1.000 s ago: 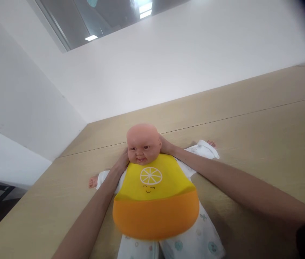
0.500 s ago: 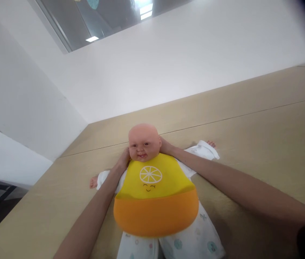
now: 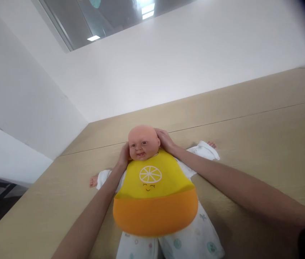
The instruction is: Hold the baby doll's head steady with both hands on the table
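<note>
White walls rise behind a broad pale wooden tabletop, with a dark glazed strip and ceiling lights showing at the top of the view. On the tabletop lies a soft-bodied baby doll in a white printed sleepsuit, flat on its back, arms spread, its bald plastic head towards the wall and its legs running off the near edge of the picture. Over its chest sits a yellow silicone bib with an orange catch pocket and a white lemon-slice print, the neck of the bib tucked up under the chin.

Both of the person's bare arms reach in from below. The left hand is pressed against the doll's cheek and neck on that side, fingers curled behind the head and mostly hidden. The right hand cups the other side of the head, fingers laid over the crown and ear. Neither is a fist: both are folded around the head and neck, and whether they also pinch the bib's neck straps behind the doll I cannot tell, since the head hides that spot.

Judging by the hold, work at the back of the neck goes best with the head lifted only slightly and kept steady between both palms, the bib front left lying flat on the chest so it does not twist or ride up over the chin
</note>
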The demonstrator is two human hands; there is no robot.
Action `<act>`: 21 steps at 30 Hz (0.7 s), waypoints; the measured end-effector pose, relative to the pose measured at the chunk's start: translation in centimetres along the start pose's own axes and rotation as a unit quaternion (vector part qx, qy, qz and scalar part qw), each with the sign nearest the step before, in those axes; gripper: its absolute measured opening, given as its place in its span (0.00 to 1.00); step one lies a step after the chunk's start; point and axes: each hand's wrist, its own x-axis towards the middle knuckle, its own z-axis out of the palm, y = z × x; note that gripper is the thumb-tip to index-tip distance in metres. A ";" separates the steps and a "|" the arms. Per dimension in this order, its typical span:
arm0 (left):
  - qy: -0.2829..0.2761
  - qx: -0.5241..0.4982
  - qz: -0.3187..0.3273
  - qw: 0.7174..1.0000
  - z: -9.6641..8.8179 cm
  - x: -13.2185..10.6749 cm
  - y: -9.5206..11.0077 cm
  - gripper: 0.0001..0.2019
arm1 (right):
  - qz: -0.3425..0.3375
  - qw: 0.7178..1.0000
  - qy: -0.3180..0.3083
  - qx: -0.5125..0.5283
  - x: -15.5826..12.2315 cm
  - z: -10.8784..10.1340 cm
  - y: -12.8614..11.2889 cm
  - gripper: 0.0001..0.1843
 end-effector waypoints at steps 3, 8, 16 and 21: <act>-0.005 0.061 0.069 0.996 -0.1 -0.4 0.5 0.15 | 0.049 0.998 0.010 0.025 0.3 -0.1 0.3 0.29; 0.007 0.071 0.101 0.992 0.8 -1.4 2.2 0.14 | 0.090 0.991 -0.025 0.092 0.6 0.0 0.7 0.34; -0.030 -0.036 -0.004 0.999 1.4 -0.4 0.5 0.27 | 0.107 0.986 -0.068 0.112 -0.1 0.7 0.1 0.37; -0.019 -0.021 -0.021 0.999 0.8 -0.4 0.2 0.27 | 0.080 0.992 -0.067 0.074 0.1 0.3 0.8 0.36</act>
